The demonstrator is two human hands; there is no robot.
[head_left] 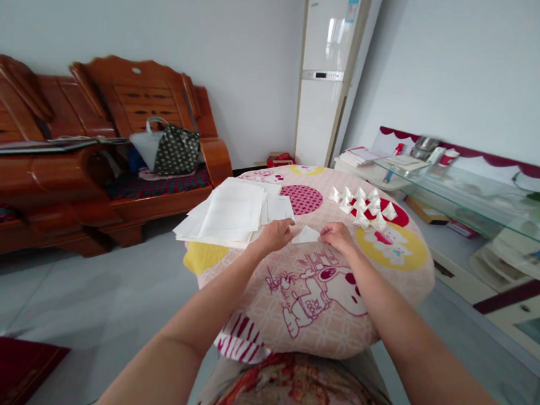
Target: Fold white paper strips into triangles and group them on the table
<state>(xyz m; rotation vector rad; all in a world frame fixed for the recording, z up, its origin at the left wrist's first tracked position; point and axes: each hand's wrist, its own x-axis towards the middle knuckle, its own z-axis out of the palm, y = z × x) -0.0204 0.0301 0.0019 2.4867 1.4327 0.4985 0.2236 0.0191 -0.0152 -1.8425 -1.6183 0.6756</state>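
A small piece of white folded paper (305,235), roughly triangular, lies on the cloth-covered round table (275,270) between my hands. At its left corner my left hand (279,233) has its fingers bent together on the paper. The fingertips of my right hand (337,235) pinch the right corner. Just beyond my left hand spreads a loose pile of white paper sheets (236,208). Several small folded paper pyramids (361,205) stand grouped to the right, past my right hand.
A glass-topped cabinet (473,194) with cups and papers runs along the right. Wooden chairs (142,94) stand at the left, one holding a dark patterned bag (177,150). A tall white air conditioner (321,112) fills the far corner.
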